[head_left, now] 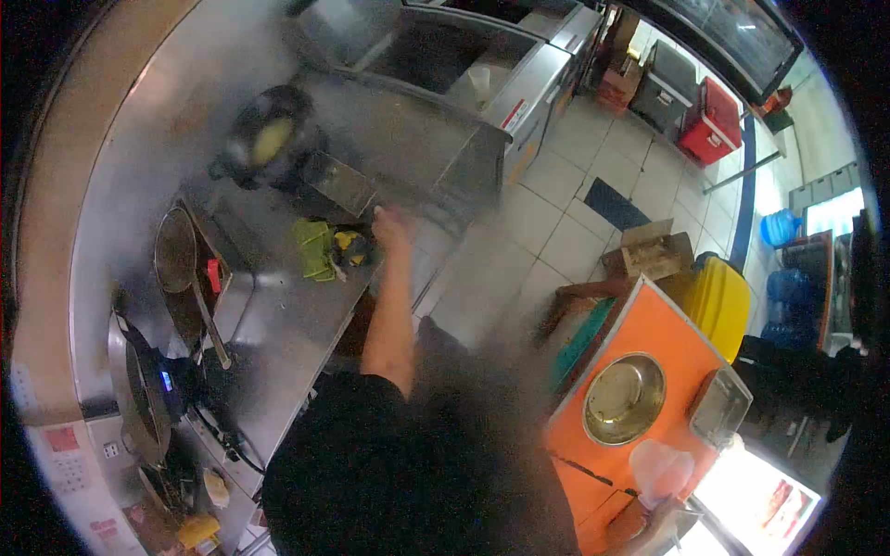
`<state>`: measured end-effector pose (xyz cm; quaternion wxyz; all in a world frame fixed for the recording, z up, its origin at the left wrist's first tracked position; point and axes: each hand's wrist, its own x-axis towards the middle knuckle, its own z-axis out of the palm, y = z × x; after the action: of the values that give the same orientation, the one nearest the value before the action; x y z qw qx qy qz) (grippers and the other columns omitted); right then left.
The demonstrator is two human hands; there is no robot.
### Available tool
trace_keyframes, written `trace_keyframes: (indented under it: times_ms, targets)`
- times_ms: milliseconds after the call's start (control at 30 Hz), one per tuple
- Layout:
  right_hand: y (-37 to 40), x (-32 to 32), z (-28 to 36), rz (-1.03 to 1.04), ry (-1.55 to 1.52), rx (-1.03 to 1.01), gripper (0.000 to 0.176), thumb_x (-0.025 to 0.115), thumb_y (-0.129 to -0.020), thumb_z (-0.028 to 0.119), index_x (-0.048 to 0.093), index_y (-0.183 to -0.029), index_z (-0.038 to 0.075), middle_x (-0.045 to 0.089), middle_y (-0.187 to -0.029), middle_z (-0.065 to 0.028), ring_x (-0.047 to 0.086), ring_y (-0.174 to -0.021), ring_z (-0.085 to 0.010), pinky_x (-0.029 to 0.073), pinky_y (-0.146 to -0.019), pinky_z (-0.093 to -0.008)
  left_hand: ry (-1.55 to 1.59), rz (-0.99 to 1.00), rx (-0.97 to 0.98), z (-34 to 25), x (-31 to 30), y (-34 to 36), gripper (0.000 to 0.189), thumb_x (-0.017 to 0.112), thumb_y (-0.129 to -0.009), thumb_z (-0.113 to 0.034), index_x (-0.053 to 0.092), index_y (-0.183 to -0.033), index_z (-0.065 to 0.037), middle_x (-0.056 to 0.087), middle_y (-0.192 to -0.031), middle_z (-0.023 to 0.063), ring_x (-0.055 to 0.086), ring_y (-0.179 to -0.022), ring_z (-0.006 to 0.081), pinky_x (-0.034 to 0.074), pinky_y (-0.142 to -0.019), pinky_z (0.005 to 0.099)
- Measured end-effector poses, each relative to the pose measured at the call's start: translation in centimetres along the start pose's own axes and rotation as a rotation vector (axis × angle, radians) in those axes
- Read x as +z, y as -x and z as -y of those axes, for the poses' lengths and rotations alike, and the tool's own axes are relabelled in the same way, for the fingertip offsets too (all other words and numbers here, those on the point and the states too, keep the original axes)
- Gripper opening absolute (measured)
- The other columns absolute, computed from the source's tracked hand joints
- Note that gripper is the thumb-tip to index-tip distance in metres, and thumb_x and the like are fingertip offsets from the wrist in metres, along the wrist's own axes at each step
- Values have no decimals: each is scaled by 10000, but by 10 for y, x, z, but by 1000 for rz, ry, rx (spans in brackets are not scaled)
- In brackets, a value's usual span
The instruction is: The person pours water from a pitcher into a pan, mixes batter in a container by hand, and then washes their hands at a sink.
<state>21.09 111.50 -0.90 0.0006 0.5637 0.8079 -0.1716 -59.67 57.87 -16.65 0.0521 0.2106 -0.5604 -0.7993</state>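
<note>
My left hand (390, 227) reaches out over the near edge of the steel counter (287, 315). It is blurred, and its fingers look curled. It hovers right beside a small dark bowl (352, 247) with yellow bits and a yellow-green cloth (313, 248). My right hand (649, 525) is low at the bottom right, by the corner of the orange table (649, 324). It holds up a pale translucent thing (660, 466), perhaps a bag or a lid.
On the counter are a black wok (269, 139) with yellow food, a metal tray (339, 183), a round pan (174, 248), a ladle (209, 320) and a wok on a cooker (139, 398). The orange table bears a steel bowl (623, 398) and a tray (719, 408). A yellow bin (721, 301) and a red cooler (710, 125) stand on the tiled floor.
</note>
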Motion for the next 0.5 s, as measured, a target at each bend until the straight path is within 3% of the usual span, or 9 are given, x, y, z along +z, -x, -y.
trace_keyframes:
  times_ms: [67, 100, 267, 300, 367, 400, 433, 500]
  targets:
    - [5, 1, -5, 3, -10, -18, 460, 753, -743, 146, 531, -1121, 6, 590, -889, -76, 469, -545, -183, 398, -467, -299, 354, -116, -131, -9, 8, 12, 443, 399, -1009, -333, 531, -1152, 64, 596, -932, 165, 563, -840, 280, 487, -734, 401]
    - [8, 4, -7, 8, -10, -30, 463, 753, -743, 142, 529, -1125, 6, 589, -888, -75, 466, -541, -182, 396, -463, -297, 339, -119, -141, -12, 12, 16, 443, 399, -1009, -333, 531, -1152, 64, 596, -932, 165, 563, -840, 280, 487, -734, 401]
    - [18, 15, -26, 36, -31, -136, 475, 751, -747, 122, 519, -1144, 4, 584, -884, -73, 453, -523, -177, 386, -446, -287, -269, 54, 174, -24, 10, 44, 487, 392, -1017, -272, 340, -1362, 67, 568, -1037, 160, 538, -910, 271, 467, -852, 337]
    - [21, 20, -27, 43, -41, -156, 477, 751, -747, 118, 517, -1148, 4, 583, -883, -72, 450, -520, -176, 384, -442, -285, -321, 71, 161, -35, 8, 48, 487, 392, -1017, -272, 340, -1362, 67, 568, -1037, 160, 538, -910, 271, 467, -852, 337]
    - [26, 27, -38, 57, -66, -177, 483, 750, -748, 110, 513, -1155, 4, 581, -881, -71, 445, -513, -174, 380, -435, -281, 738, -84, -281, -47, 16, 52, 423, 408, -1016, -266, 441, -1247, 87, 561, -955, 131, 524, -892, 233, 472, -795, 298]
    - [24, 29, -36, 64, -84, -191, 485, 749, -749, 106, 511, -1159, 3, 580, -880, -70, 443, -509, -173, 378, -432, -279, 718, 497, -102, -23, -7, 32, 351, 425, -1011, -260, 520, -1112, 62, 558, -900, 106, 523, -868, 204, 474, -758, 295]
    - [28, 30, -34, 65, -90, -206, 488, 749, -750, 102, 509, -1163, 3, 579, -880, -70, 440, -505, -172, 376, -428, -277, 697, 498, -127, 0, -26, 15, 351, 425, -1011, -260, 520, -1112, 62, 558, -900, 106, 523, -868, 204, 474, -758, 295]
    - [34, 35, -44, 70, -105, -230, 494, 748, -751, 94, 505, -1171, 3, 577, -878, -69, 435, -498, -170, 372, -421, -273, -454, 269, 330, 0, -22, 17, 323, 434, -1006, -284, 559, -980, 12, 572, -879, 90, 534, -846, 199, 474, -753, 311]
